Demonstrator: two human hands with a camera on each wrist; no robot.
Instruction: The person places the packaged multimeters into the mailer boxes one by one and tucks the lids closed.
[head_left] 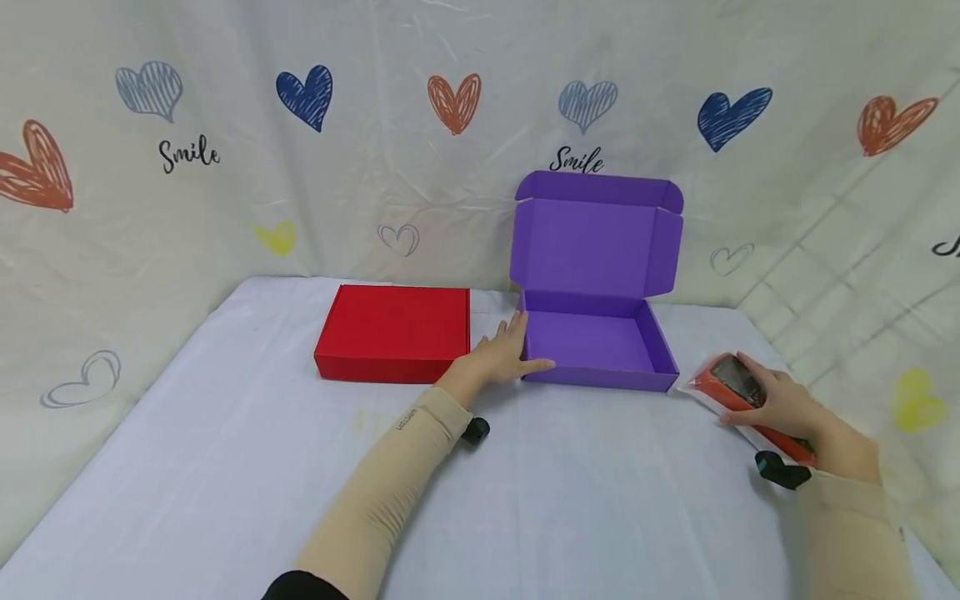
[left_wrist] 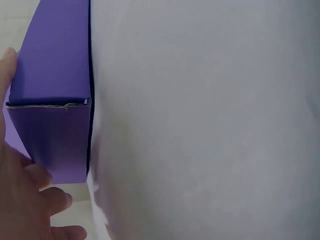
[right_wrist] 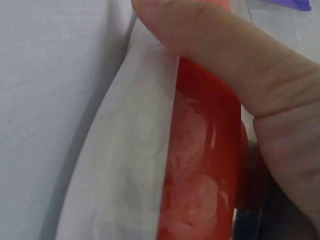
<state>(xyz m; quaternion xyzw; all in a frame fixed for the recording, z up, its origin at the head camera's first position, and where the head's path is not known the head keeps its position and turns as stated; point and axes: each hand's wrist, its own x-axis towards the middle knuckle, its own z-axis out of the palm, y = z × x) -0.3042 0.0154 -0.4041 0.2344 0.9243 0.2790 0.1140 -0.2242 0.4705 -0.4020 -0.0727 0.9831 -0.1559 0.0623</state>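
The purple cardboard box (head_left: 600, 377) stands with its lid raised at the back, and its inside shows bare. My left hand (head_left: 502, 354) rests at its left front corner, fingers spread along the left wall and thumb over the front edge. In the left wrist view the thumb and fingertips touch the purple box (left_wrist: 50, 140). To the right of the box, my right hand (head_left: 795, 408) grips a red package (head_left: 708, 385) with a dark top part, wrapped in clear plastic. The right wrist view shows the thumb lying across the glossy red package (right_wrist: 200, 160); the contents are unclear.
A closed red box (head_left: 397, 333) lies left of the purple box. White cloth (head_left: 225, 467) covers the table. Behind it hangs a pale sheet (head_left: 495, 42) printed with hearts, which the purple lid stands close to.
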